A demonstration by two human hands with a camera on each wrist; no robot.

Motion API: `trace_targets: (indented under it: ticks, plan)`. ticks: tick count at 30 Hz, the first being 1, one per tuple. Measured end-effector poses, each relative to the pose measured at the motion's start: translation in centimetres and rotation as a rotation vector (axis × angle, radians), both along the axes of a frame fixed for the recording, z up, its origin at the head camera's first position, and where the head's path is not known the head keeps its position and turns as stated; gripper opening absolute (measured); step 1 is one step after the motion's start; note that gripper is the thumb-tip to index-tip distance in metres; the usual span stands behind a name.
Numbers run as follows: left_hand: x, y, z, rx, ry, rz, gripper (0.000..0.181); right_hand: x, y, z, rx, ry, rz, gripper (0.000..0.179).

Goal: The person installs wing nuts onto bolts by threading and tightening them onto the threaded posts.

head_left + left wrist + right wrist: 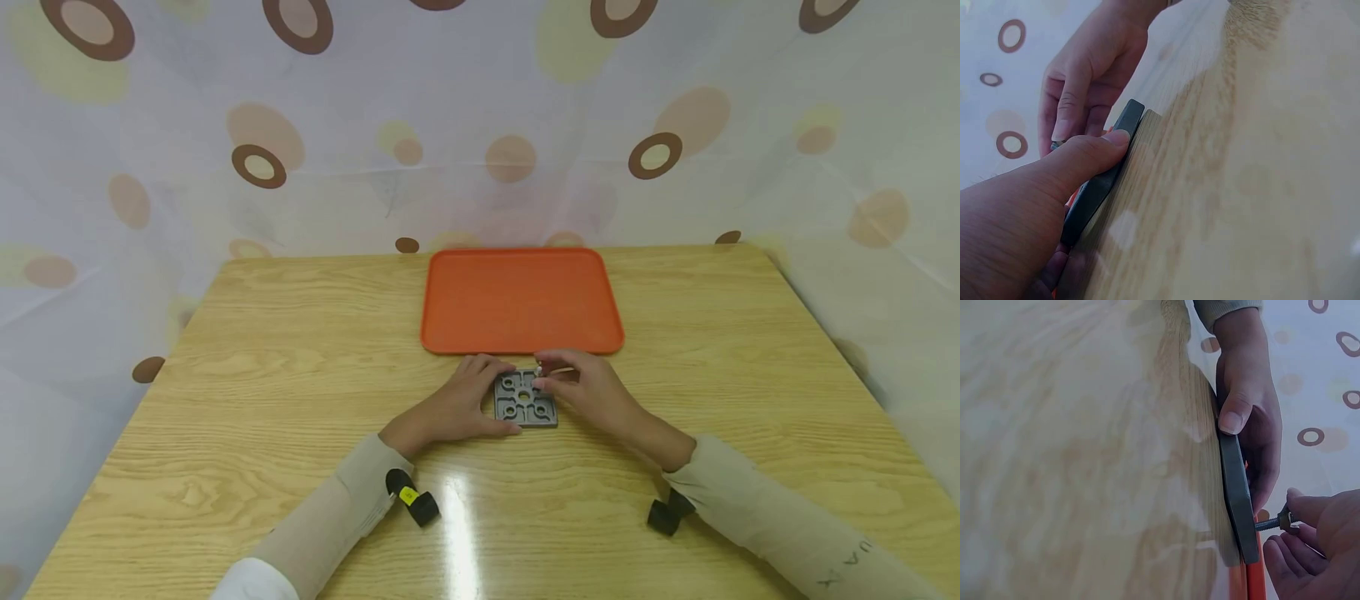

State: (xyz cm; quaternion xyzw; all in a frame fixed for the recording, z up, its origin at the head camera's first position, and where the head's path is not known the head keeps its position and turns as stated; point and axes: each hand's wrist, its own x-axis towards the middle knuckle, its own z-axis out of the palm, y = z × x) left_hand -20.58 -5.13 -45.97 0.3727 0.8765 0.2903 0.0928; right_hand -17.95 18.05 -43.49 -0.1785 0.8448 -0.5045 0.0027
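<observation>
Left hand point(465, 400): thumb and fingers spread, square grey plate with round holes and raised ribs point(525, 408) gripped across near and far edges, on a glossy wood-grain table point(300, 375). At the plate's far right corner, a silvery threaded metal screw point(1266, 524) is pinched by the nearly closed fingertips of the right hand point(592, 392); seating cannot be confirmed. Jamming could be caused by tilt, dropping by a loosened pinch. Beyond, a smooth orange rectangular tray point(521, 300) is seen.
</observation>
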Motion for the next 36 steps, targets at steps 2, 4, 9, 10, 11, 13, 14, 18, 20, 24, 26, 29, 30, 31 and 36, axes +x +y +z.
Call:
trace_targets:
  ticks: [2, 4, 9, 10, 11, 13, 14, 18, 20, 24, 26, 29, 30, 31, 36]
  plan:
    - [-0.02, 0.03, 0.01, -0.002, 0.008, -0.001, 0.087, 0.02, 0.04, 0.01, 0.001, 0.003, -0.004, 0.039]
    - [-0.03, 0.05, 0.01, -0.005, 0.014, -0.002, 0.087, 0.06, 0.12, 0.0, 0.001, 0.01, -0.005, 0.039]
    - [-0.05, 0.01, -0.01, 0.0, 0.001, 0.0, 0.088, 0.31, 0.33, 0.17, 0.018, 0.03, -0.021, 0.035]
    - [-0.05, -0.01, -0.02, 0.002, -0.002, -0.001, 0.088, 0.4, 0.35, 0.3, 0.029, 0.033, -0.028, 0.033]
    - [-0.05, -0.01, -0.02, 0.004, -0.004, -0.001, 0.088, 0.49, 0.34, 0.45, 0.038, 0.035, -0.034, 0.032]
    - [-0.04, -0.02, -0.02, 0.005, -0.006, -0.001, 0.088, 0.62, 0.28, 0.7, 0.045, 0.037, -0.043, 0.029]
    - [-0.03, -0.01, -0.02, 0.006, -0.005, -0.002, 0.088, 0.66, 0.26, 0.78, 0.048, 0.043, -0.046, 0.027]
    - [-0.02, -0.01, 0.02, 0.012, -0.004, -0.008, 0.087, 0.7, 0.33, 0.77, 0.036, 0.053, -0.053, 0.02]
    - [-0.01, 0.0, 0.05, 0.016, -0.002, -0.011, 0.087, 0.67, 0.49, 0.56, 0.049, 0.062, -0.06, 0.018]
    - [-0.03, 0.02, 0.08, 0.017, -0.004, -0.01, 0.086, 0.57, 0.81, 0.22, 0.069, 0.067, -0.066, 0.016]
    - [-0.04, 0.03, 0.08, 0.017, -0.003, -0.011, 0.086, 0.53, 0.9, 0.12, 0.068, 0.069, -0.064, 0.015]
    - [-0.04, 0.04, 0.1, 0.015, -0.003, -0.01, 0.086, 0.52, 0.91, 0.05, 0.047, 0.068, -0.053, 0.014]
    - [-0.03, 0.05, 0.11, 0.014, -0.003, -0.01, 0.086, 0.53, 0.89, 0.04, 0.041, 0.066, -0.049, 0.014]
    - [-0.01, 0.04, 0.13, 0.015, -0.004, -0.01, 0.086, 0.55, 0.85, 0.06, 0.036, 0.065, -0.046, 0.013]
    - [0.01, 0.02, 0.16, 0.015, -0.007, -0.008, 0.086, 0.65, 0.61, 0.41, 0.028, 0.053, -0.044, 0.013]
